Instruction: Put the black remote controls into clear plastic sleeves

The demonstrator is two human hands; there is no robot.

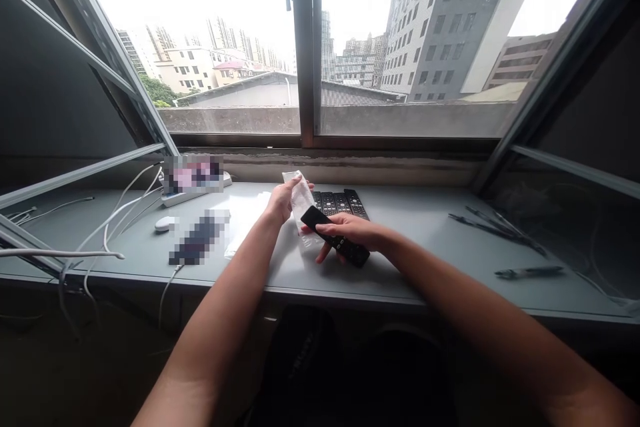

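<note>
My left hand (281, 201) grips a translucent plastic bag (303, 199) near its upper end, above the desk. A black remote control (338, 238) lies tilted in my right hand (357, 230), thumb on top and fingers beneath. The remote's upper end overlaps the lower part of the bag; whether it is inside or only in front, I cannot tell. Just behind my right hand several more black remote controls (342, 201) lie side by side on the desk, partly hidden by the bag and hand.
On the grey desk (420, 267), white sheets or bags (246, 227) lie left of my left arm. Farther left are a power strip (227, 179), white cables (107, 230) and a blurred dark object (197, 240). Several pens (530, 272) lie right. A window stands behind.
</note>
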